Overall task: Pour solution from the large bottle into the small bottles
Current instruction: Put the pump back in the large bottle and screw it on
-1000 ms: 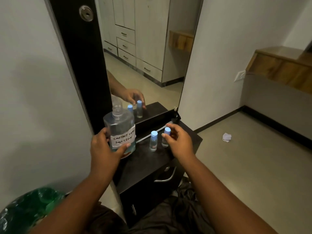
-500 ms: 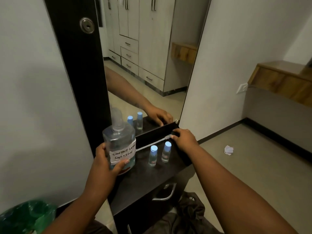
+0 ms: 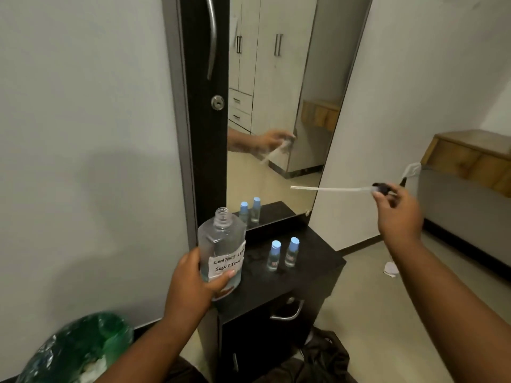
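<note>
The large clear bottle (image 3: 221, 244), labelled "contact lens solution", stands uncapped at the left edge of the black cabinet top (image 3: 309, 261). My left hand (image 3: 193, 283) grips its lower body. Two small bottles with blue caps stand side by side mid-cabinet: one (image 3: 273, 255) on the left, one (image 3: 291, 251) on the right, both capped. My right hand (image 3: 398, 211) is raised to the right of the cabinet, pinching the black head of a pump with a long clear tube (image 3: 331, 188) that points left.
A tall mirror (image 3: 276, 106) behind the cabinet reflects the small bottles and my arm. A green plastic bag (image 3: 80, 346) sits at lower left. A crumpled white scrap (image 3: 391, 268) lies on the floor. A wooden shelf (image 3: 470, 158) hangs on the right wall.
My right hand left the small bottles, took the pump tube from the back of the cabinet top and lifted it up to the right. The left hand kept its hold on the large bottle.
</note>
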